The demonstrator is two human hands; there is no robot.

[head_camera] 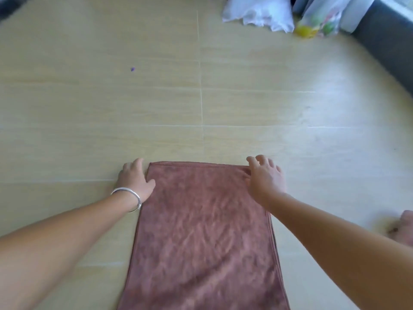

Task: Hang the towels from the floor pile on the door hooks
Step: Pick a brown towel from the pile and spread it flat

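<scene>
A reddish-brown towel (201, 231) lies flat on the light wood-look floor, its long side running away from me. My left hand (134, 180), with a silver bangle on the wrist, is at the towel's far left corner. Its thumb lies on the cloth and its fingers curl down over the side edge, pinching it. My right hand (266, 177) is over the far right corner with its fingers spread and loosely bent and its thumb on the cloth. No door hooks are in view.
White plastic bags (259, 12) and a bag with yellow and green contents (312, 25) lie at the far right. A dark grey piece of furniture (388, 48) runs along the right edge. Part of a foot (404, 227) shows at the right.
</scene>
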